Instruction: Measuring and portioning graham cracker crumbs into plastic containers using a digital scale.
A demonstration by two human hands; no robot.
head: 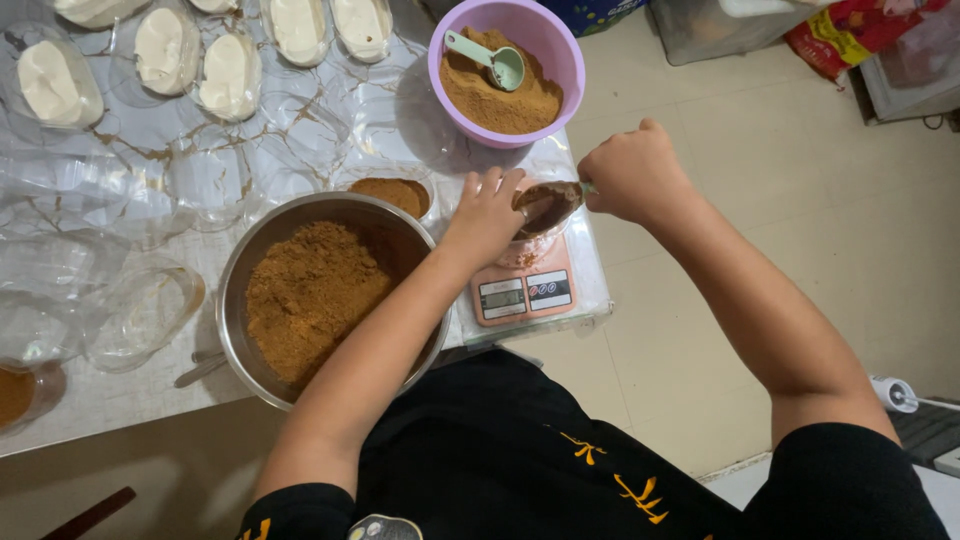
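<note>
My right hand (632,176) grips the handle of a spoon (548,203) heaped with brown crumbs, held over a clear cup on a small pink kitchen scale (525,290). My left hand (484,215) steadies that cup from the left, fingers curled on its rim. A steel bowl (322,300) full of brown crumbs sits just left of the scale, under my left forearm. A purple bowl (506,70) of the same crumbs, with a pale green scoop (490,58) in it, stands behind the scale.
A clear cup filled with crumbs (395,195) sits behind the steel bowl. Several empty clear oval cups (140,310) cover the table's left side. Cups with white cream (230,75) line the far edge. Tiled floor lies to the right.
</note>
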